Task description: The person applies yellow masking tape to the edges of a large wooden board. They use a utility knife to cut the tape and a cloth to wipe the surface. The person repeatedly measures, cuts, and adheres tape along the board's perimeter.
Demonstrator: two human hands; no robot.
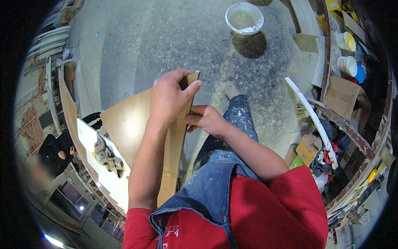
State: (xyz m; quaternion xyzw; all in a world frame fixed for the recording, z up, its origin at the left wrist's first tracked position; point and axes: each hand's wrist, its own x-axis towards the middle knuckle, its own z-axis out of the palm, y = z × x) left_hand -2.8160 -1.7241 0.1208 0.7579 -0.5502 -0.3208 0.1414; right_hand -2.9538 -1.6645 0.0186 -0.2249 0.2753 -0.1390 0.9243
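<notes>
A light brown wood-look board [129, 119] stands in front of me, its broad face to the left and a long narrow side toward me. My left hand [169, 96] is closed over its far end, thumb lying across the top edge near the corner. Lower down, my right hand [208, 120] pinches the right edge of the same board between thumb and fingers. Whether anything small sits between the right fingertips is hidden. The board's lower end runs down behind my left forearm and beside my blue apron [207, 174].
To the left, a grey cloth [108, 157] lies on a white surface [88, 139], near another person [58, 151]. A white bucket [244, 19] stands on the stained floor ahead. At right are a curved white strip [311, 114], cardboard boxes [340, 96] and paint tubs [347, 66].
</notes>
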